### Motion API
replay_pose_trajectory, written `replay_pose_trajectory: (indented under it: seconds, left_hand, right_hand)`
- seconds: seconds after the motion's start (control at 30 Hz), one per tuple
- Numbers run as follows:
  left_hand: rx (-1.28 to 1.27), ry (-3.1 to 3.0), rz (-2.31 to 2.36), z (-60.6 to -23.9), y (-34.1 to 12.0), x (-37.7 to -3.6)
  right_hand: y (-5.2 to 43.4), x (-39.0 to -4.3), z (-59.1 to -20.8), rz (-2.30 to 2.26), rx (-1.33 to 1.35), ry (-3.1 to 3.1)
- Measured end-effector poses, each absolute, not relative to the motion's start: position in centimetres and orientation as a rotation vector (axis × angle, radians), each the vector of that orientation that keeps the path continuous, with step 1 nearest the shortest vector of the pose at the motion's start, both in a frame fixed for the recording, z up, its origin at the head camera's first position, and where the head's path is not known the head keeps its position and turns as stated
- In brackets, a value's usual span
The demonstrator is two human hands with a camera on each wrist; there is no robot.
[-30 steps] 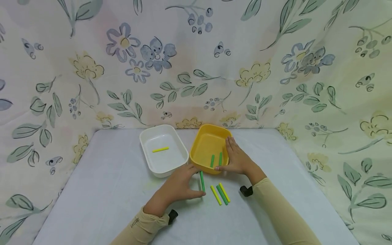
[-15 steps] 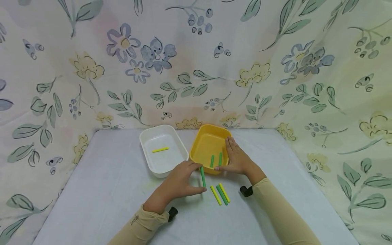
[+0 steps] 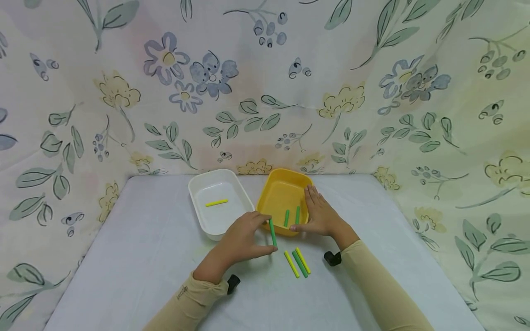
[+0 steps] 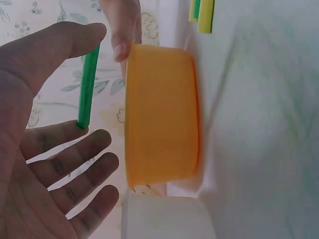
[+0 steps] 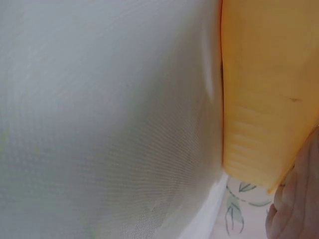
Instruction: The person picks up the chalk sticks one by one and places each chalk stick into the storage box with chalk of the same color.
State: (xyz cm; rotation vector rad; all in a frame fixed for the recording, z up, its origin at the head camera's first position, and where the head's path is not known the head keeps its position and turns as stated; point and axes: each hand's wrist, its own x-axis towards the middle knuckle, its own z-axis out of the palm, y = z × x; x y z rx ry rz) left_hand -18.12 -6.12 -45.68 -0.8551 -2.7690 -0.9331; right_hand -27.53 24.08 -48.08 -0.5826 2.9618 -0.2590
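Note:
In the head view my left hand pinches a green stick end to end between thumb and index finger. It hovers just in front of the yellow tray; the other three fingers are spread apart in the left wrist view. My right hand rests at the tray's near right corner, straight fingers along the right side and thumb at the near rim. Inside that tray lie two green sticks, one left and one right. The right wrist view shows the tray's outer wall and part of the hand.
Left of the yellow tray stands a white tray with one yellow stick in it. Two yellow sticks and a green stick lie side by side on the white tablecloth. Floral fabric hangs behind.
My left hand has lifted the green stick and carried it slightly away from me, toward the yellow tray's near edge. The right hand has stayed in place at the tray.

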Motion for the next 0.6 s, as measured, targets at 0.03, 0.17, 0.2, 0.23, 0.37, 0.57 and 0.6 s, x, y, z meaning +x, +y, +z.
replay_pose_trajectory:
  seconds: [0.03, 0.17, 0.2, 0.23, 0.37, 0.57, 0.6]
  left_hand:
    - [-0.848, -2.77, -0.939, -45.6, -6.1, -18.2]
    - [-0.824, -2.783, -0.95, -45.3, -6.1, -18.6]
    - [-0.822, -2.784, -0.954, -45.2, -6.1, -18.7]
    - [-0.821, -2.78, -0.967, -45.1, -6.1, -18.8]
    - [-0.803, -2.766, -0.976, -44.9, -5.9, -19.1]
    - [-0.767, -2.77, -0.943, -44.7, -5.4, -19.6]
    - [-0.766, -2.775, -0.939, -44.7, -5.3, -19.7]
  right_hand:
    - [24.1, -27.5, -48.1, -0.258, -0.58, 2.961]
    - [24.0, -27.5, -48.1, -0.276, -0.588, 2.966]
    - [24.0, -27.5, -48.1, -0.281, -0.589, 2.967]
    - [24.0, -27.5, -48.1, -0.283, -0.588, 2.968]
    - [24.1, -27.6, -48.3, -0.283, -0.587, 2.97]
    - [24.1, -27.6, -48.4, -0.26, -0.576, 2.964]
    - [24.1, -27.6, -48.4, -0.261, -0.574, 2.963]
